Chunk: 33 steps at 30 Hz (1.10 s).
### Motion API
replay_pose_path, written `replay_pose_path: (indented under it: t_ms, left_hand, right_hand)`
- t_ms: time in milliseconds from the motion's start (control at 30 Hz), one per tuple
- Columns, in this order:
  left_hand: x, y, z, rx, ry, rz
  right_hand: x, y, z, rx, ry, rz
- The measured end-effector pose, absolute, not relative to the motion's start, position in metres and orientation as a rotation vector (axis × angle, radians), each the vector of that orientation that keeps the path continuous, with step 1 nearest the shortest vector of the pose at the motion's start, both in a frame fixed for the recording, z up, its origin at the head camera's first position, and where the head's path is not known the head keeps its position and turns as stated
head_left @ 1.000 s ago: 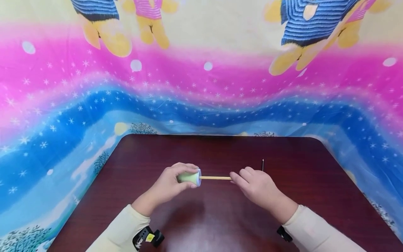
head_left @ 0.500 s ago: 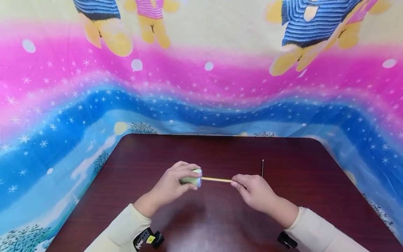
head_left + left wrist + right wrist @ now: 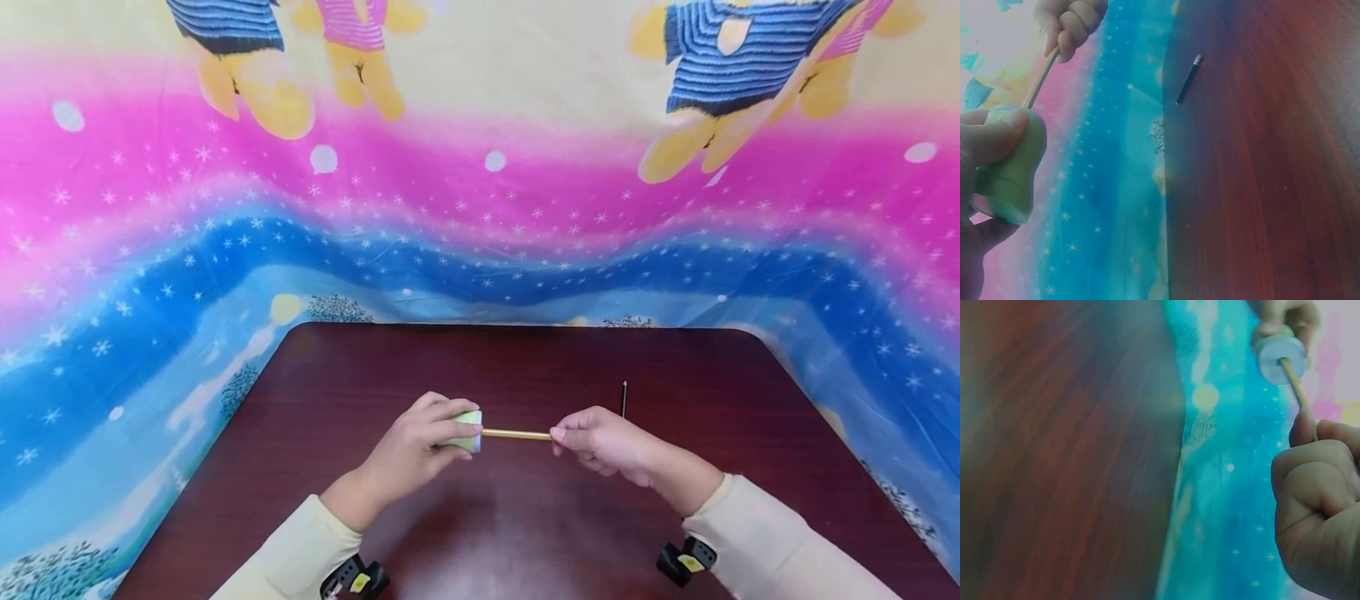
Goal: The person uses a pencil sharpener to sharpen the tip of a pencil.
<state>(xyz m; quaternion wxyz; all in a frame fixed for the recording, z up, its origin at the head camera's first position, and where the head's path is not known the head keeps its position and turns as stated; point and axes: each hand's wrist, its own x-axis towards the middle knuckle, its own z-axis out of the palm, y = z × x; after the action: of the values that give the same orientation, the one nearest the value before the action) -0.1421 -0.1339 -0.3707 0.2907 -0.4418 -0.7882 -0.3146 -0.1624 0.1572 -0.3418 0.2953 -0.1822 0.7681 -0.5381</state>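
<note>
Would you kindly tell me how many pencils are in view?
2: the yellow pencil, one end in the green sharpener, pinched by the right hand; the dark pencil, lying on the table.

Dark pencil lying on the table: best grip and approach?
Probably mid-shaft, from above, pinched across its left and right sides. The dark pencil is thin and straight, lies flat on the table and points toward its far edge; the left wrist view shows it uncovered. The right hand is nearest but pinches the yellow stick, so likely needs freeing first.
</note>
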Motion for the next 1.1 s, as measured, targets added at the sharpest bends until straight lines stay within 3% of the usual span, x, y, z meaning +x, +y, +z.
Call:
replay_pose_path:
  t_ms: [167,333,500,633,733,1100]
  left_hand:
    - [-0.142,-0.137,-0.368,-1.107,-2.221,-0.930]
    - [-0.142,-0.141,-0.369,-1.003,-2.328,-1.045]
    - [-0.141,-0.143,-0.365,-0.917,-2.379,-1.248]
    - [-0.141,-0.143,-0.362,-0.904,-2.422,-1.369]
    - [-0.141,-0.142,-0.364,-0.924,-2.432,-1.392]
    - [-0.140,-0.138,-0.369,-1.071,-2.275,-1.166]
  right_hand:
    - [-0.158,0.153,-0.347,-0.844,2.643,-1.095]
    - [-0.157,0.152,-0.364,-1.471,3.212,-0.669]
    - [-0.166,0.152,-0.376,-2.103,3.388,-0.399]
    - [-0.168,0.144,-0.375,-2.377,3.387,-0.311]
    - [-0.162,0.141,-0.379,-2.292,3.386,-0.352]
    - [-0.142,0.141,-0.368,-1.223,2.814,-1.148]
